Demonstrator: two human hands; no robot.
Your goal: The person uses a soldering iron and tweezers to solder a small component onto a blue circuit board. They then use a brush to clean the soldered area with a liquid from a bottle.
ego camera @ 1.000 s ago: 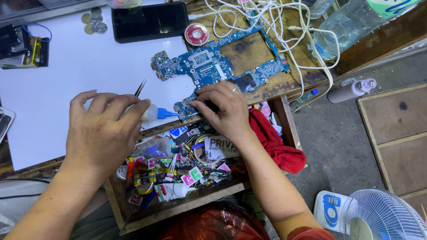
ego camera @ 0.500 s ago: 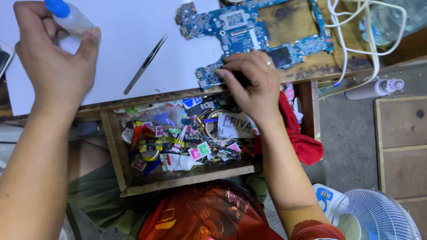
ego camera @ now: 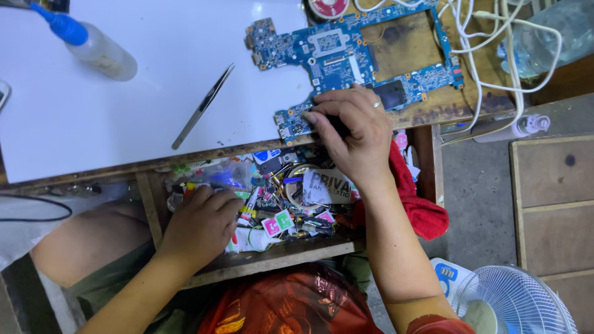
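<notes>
White desk (ego camera: 124, 117), 1 blue circuit board (ego camera: 346, 52) (right hand (ego camera: 349, 133) pressing), left hand (ego camera: 198, 226) loose in drawer (ego camera: 272, 263)

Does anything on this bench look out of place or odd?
The drawer is packed with jumbled small parts, and the left hand is in it. The bottle lies on its side on the white mat. The right hand rests on the blue board, which overhangs the mat.
</notes>
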